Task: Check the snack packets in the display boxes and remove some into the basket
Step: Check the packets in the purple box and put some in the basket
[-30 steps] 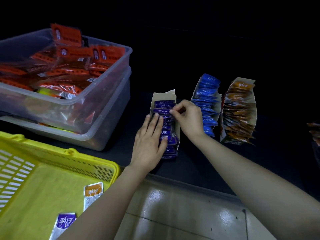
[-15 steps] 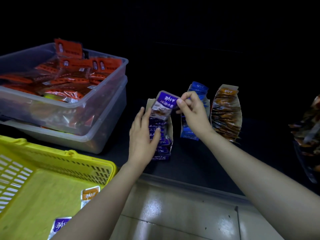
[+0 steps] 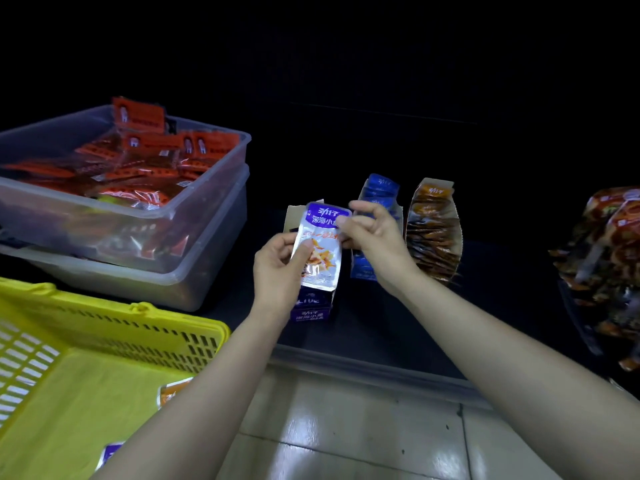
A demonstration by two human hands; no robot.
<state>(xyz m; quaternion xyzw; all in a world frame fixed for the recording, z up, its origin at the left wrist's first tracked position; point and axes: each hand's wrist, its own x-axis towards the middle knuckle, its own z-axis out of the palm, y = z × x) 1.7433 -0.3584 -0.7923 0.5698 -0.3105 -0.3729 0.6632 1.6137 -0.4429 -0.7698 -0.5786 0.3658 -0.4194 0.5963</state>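
A purple-topped silver snack packet (image 3: 320,251) is held upright above the purple display box (image 3: 311,308). My left hand (image 3: 277,271) grips its left edge, thumb on the front. My right hand (image 3: 372,237) pinches its upper right corner. To the right on the dark shelf stand a blue display box (image 3: 375,199) and an orange display box (image 3: 433,230), both full of packets. The yellow basket (image 3: 114,323) sits at lower left with an orange packet (image 3: 171,393) and a purple packet (image 3: 109,453) lying in it.
Two stacked clear plastic bins (image 3: 207,209) with red-orange packets stand at the left on the shelf. More orange-brown packets (image 3: 609,258) hang at the right edge. The shelf's front lip (image 3: 363,368) runs above a tiled floor.
My right hand lifted one purple packet out of the purple box and turned its front toward me. My left hand left the row of packets and took hold of the lifted packet.
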